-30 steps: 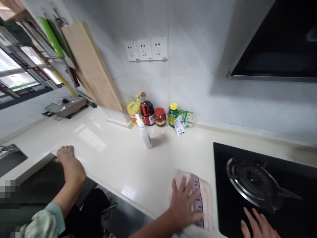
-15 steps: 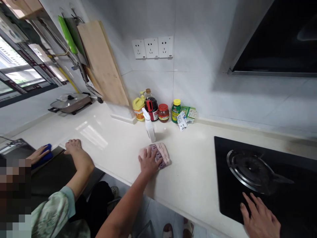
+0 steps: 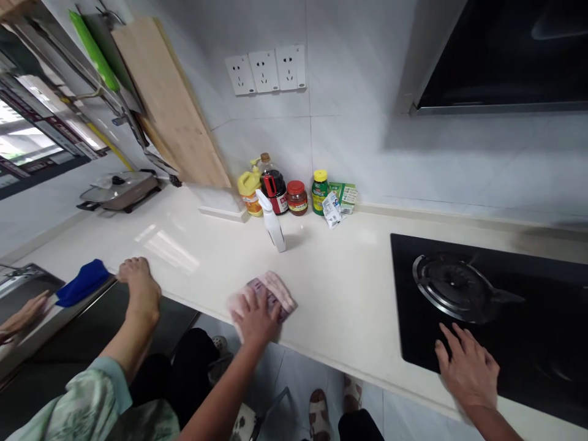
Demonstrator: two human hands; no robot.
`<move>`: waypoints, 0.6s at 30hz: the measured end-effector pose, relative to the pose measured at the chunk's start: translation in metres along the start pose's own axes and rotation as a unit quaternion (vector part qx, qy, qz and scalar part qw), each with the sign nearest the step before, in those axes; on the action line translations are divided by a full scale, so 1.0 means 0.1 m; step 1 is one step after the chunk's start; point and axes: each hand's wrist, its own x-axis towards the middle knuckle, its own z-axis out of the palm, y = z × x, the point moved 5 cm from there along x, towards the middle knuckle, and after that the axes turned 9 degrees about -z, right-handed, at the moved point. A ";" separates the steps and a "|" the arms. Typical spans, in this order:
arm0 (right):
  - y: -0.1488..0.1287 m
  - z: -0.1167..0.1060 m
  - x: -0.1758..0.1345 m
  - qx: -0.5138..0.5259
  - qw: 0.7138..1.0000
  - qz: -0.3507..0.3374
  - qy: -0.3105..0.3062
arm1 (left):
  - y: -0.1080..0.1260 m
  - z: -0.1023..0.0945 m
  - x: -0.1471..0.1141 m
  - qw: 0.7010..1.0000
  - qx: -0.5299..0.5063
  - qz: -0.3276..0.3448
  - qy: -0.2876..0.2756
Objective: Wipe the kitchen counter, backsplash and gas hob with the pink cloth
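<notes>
We see a co-worker's hand (image 3: pixel 136 271) on the table (image 3: pixel 335 294); our left hand (image 3: pixel 255 320) lies flat, fingers spread, upon the pink cloth (image 3: pixel 277 285) near the front edge; behind it stands a white spray bottle (image 3: pixel 274 231); our right hand (image 3: pixel 467 366), loosely spread, rests on the black stove (image 3: pixel 542 318).

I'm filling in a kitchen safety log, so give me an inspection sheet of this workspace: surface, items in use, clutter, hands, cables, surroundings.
Surface: pale, glossy counter with window reflections; black hob to the right.
Items in use: pink cloth, partly blurred; white spray bottle standing beyond it.
Clutter: yellow jug, dark bottle, red-lidded jar, green jar and packets near the wall.
Hands: left hand spread on the cloth; right hand spread over the hob's near edge.
Cables: nothing seen at the wall sockets.
Surroundings: co-worker's hand at the counter edge; blue cloth by the sink.
</notes>
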 end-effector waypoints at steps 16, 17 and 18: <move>0.05 -0.04 0.02 -0.003 1.000 0.010 -0.020 | 1.05 0.48 -1.62 0.837 -0.083 0.539 -0.045; 0.05 -0.03 0.02 0.002 1.000 0.010 -0.022 | 0.88 0.49 -1.44 0.847 -0.067 0.526 -0.038; 0.06 -0.03 0.02 0.006 1.000 0.011 -0.022 | 0.69 0.49 -1.25 0.861 -0.050 0.505 -0.025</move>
